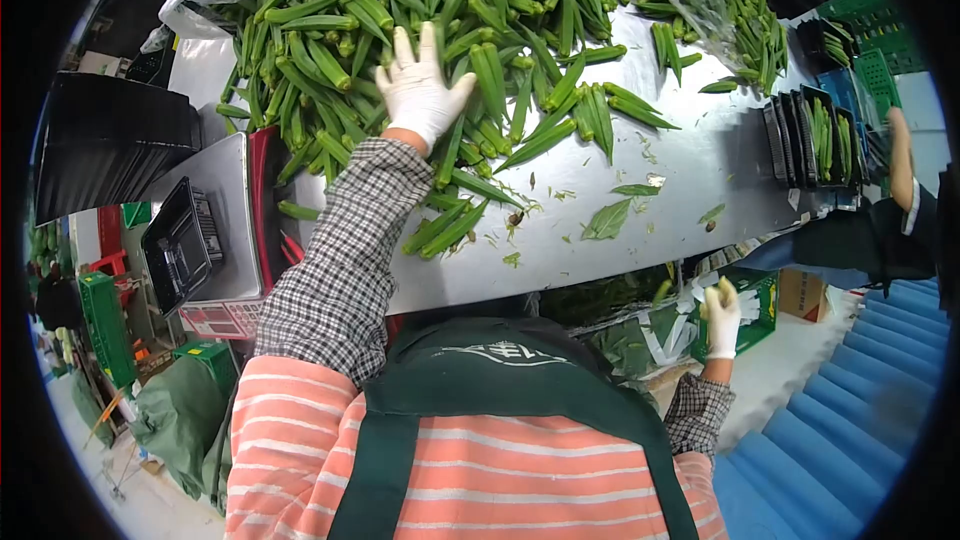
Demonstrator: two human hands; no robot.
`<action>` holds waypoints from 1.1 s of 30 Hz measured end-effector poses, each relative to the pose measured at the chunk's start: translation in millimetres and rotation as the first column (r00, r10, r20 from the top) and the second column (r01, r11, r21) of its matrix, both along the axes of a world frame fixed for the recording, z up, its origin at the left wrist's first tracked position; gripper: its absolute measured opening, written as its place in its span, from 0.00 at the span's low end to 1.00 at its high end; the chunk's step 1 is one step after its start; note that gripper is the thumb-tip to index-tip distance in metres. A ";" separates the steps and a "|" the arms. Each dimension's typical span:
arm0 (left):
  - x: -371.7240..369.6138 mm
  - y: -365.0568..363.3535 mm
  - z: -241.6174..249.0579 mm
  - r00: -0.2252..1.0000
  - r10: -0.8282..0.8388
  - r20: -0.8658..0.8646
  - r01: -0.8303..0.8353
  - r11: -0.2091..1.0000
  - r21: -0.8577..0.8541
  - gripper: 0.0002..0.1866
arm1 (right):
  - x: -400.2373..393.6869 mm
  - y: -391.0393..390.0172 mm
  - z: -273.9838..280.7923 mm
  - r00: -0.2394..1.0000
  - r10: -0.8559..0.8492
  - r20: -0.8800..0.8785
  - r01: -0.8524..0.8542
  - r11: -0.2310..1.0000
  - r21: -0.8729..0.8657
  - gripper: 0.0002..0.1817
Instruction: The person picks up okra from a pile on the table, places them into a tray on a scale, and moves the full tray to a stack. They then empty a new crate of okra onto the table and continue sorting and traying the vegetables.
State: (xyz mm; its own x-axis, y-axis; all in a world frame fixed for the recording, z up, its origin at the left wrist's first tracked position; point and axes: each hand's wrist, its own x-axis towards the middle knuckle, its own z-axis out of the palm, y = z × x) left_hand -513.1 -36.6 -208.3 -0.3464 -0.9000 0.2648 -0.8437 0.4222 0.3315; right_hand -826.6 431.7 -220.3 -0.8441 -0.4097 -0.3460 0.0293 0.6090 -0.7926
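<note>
My left hand (424, 90), in a white glove, rests with spread fingers on a big heap of green okra (330, 60). It lies open on the pods, gripping none of them. Off the table's front edge, low on the right, is my right hand (721, 318), also gloved. Its fingers are curled closed, and what they hold, if anything, I cannot make out. Several loose okra pods (590, 120) lie right of the heap. Leaf scraps, including a flat green leaf (606, 221), are scattered on the metal table (480, 275).
At left, a black tray (185, 245) stands on a scale (225, 210) beside stacked black trays (115, 140). Okra-filled trays (822, 140) line the right end, near another person's arm (901, 160). A green crate (757, 315) and a cardboard box (801, 295) sit below.
</note>
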 end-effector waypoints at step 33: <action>77.7 131.4 10.2 0.927 -0.367 0.076 0.355 0.925 0.132 0.40 | 186.9 -293.3 31.0 0.147 0.873 -0.465 -0.874 0.335 0.353 0.10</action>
State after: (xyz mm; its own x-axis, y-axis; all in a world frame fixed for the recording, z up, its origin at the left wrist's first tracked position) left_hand -435.4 94.8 -198.1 -0.6723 -0.7311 0.1163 -0.6716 0.6685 0.3194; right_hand -639.7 138.4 -189.3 0.0737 -0.9967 -0.0332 -0.8953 -0.0515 -0.4425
